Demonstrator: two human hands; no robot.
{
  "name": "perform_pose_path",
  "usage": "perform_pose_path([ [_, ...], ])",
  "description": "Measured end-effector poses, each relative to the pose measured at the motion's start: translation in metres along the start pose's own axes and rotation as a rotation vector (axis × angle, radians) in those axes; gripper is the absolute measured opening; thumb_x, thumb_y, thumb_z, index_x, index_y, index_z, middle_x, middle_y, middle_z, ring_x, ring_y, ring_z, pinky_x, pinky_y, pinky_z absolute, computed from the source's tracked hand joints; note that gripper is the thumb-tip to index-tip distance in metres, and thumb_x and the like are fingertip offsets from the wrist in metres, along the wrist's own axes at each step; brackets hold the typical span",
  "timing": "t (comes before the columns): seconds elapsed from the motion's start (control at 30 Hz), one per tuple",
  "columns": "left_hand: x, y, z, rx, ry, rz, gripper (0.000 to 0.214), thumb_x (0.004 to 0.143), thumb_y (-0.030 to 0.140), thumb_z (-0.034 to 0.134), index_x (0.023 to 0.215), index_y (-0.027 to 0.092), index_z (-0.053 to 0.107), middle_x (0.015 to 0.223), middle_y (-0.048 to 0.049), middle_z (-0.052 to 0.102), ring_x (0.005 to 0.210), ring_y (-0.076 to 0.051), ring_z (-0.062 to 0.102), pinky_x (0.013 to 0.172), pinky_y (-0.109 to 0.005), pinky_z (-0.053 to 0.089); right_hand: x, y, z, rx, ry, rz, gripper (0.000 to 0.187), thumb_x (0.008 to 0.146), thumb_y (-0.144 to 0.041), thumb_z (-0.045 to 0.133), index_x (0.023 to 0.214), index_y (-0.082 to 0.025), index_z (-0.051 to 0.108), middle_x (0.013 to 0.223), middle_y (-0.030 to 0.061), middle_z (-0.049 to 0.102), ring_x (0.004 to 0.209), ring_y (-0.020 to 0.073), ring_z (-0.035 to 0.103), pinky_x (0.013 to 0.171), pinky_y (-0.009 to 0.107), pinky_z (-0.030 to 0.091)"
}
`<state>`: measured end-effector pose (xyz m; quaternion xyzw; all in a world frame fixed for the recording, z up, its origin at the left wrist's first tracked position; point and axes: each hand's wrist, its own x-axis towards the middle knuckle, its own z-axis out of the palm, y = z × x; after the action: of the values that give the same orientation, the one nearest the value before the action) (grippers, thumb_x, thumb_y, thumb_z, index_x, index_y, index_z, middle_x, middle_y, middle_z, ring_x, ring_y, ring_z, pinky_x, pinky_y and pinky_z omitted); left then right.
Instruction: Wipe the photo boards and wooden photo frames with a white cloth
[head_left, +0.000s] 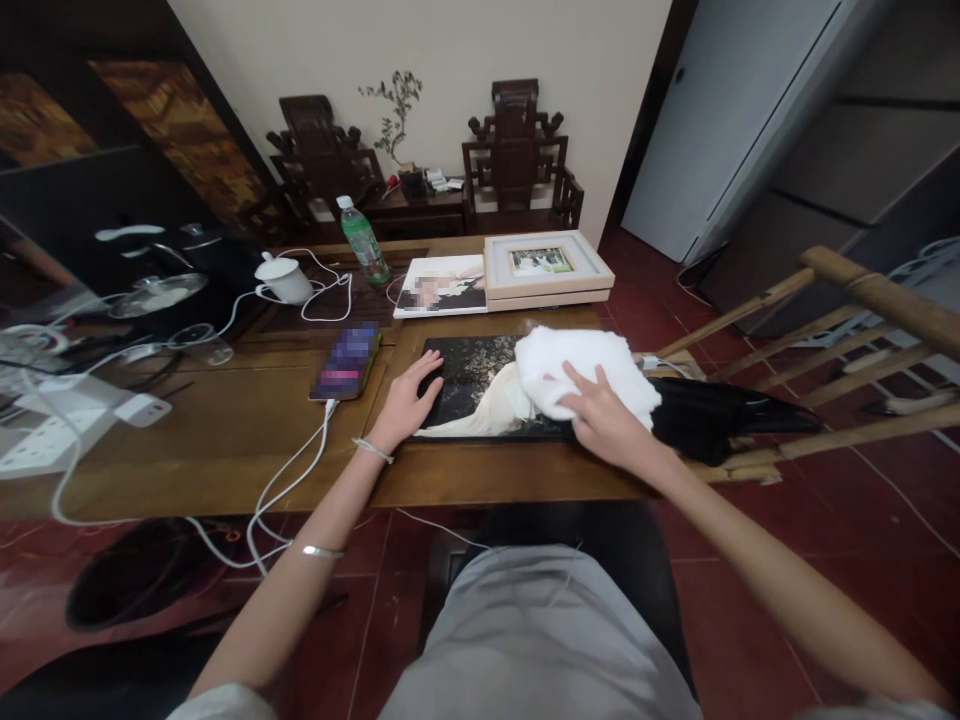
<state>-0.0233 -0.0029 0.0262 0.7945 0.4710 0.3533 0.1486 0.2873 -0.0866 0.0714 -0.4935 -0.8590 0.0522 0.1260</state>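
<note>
A dark photo panel (476, 385) with a long white dress printed on it lies flat near the table's front edge. My left hand (409, 398) rests on its left edge, fingers stretched out and holding nothing. On the panel's right part sits a folded white cloth (551, 358). My right hand (606, 418) grips this cloth from above, with some fingers extended over it and the others partly hidden. The cloth covers the panel's right end. Just right of it is a black item (694, 415), its kind unclear.
Behind the panel lie a white-edged photo print (442, 285) and stacked light wooden frames (551, 265). A phone (349, 362) with a white cable, a green-labelled bottle (364, 240), a lidded white cup (283, 278) and a power strip (52, 425) occupy the left side. A bamboo chair (855, 290) stands right.
</note>
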Motion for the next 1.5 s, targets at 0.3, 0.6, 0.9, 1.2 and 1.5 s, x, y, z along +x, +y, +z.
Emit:
perform_pose_path([
  [0.3,0.000,-0.002,0.001,0.008,0.009,-0.009,0.042,0.091,0.037,0.048,0.121,0.011,0.061,0.137,-0.0152,0.055,0.132,-0.025,0.047,0.113,-0.045,0.034,-0.022,-0.017,-0.008,0.061,-0.073,-0.177,0.048,0.062,0.004,0.040,0.095,-0.018,0.067,0.141,0.0101,0.051,0.141,0.0320,0.028,0.109,0.070,0.018],
  [0.6,0.000,0.000,-0.002,-0.005,-0.002,-0.014,0.041,0.091,0.037,0.047,0.121,0.013,0.062,0.137,-0.0135,0.055,0.132,-0.024,0.047,0.113,-0.044,0.033,0.075,0.040,-0.003,-0.108,-0.036,0.079,0.051,0.075,-0.001,0.038,0.122,-0.010,0.057,0.137,0.0232,0.051,0.142,0.0296,0.026,0.108,0.064,0.022],
  [0.9,0.000,0.001,0.000,-0.002,-0.002,-0.014,0.041,0.091,0.037,0.047,0.120,0.013,0.061,0.137,-0.0140,0.055,0.132,-0.024,0.047,0.113,-0.044,0.033,0.002,-0.018,0.000,-0.009,-0.044,-0.036,0.050,0.067,0.004,0.038,0.104,-0.015,0.065,0.143,0.0125,0.048,0.142,0.0353,0.023,0.107,0.072,0.016],
  [1.2,-0.001,0.001,0.000,0.005,0.000,-0.017,0.040,0.091,0.037,0.048,0.121,0.015,0.061,0.137,-0.0127,0.055,0.132,-0.024,0.047,0.113,-0.046,0.033,-0.015,-0.027,-0.004,0.045,-0.071,-0.172,0.047,0.063,0.004,0.040,0.097,-0.017,0.066,0.142,0.0099,0.050,0.141,0.0326,0.028,0.109,0.069,0.019],
  [1.5,0.000,0.003,-0.001,-0.007,-0.004,-0.020,0.040,0.091,0.036,0.047,0.120,0.012,0.061,0.137,-0.0146,0.055,0.132,-0.024,0.046,0.114,-0.045,0.033,0.067,0.033,0.002,-0.087,0.005,0.063,0.055,0.073,0.000,0.041,0.123,-0.012,0.058,0.138,0.0213,0.051,0.141,0.0309,0.029,0.108,0.065,0.021],
])
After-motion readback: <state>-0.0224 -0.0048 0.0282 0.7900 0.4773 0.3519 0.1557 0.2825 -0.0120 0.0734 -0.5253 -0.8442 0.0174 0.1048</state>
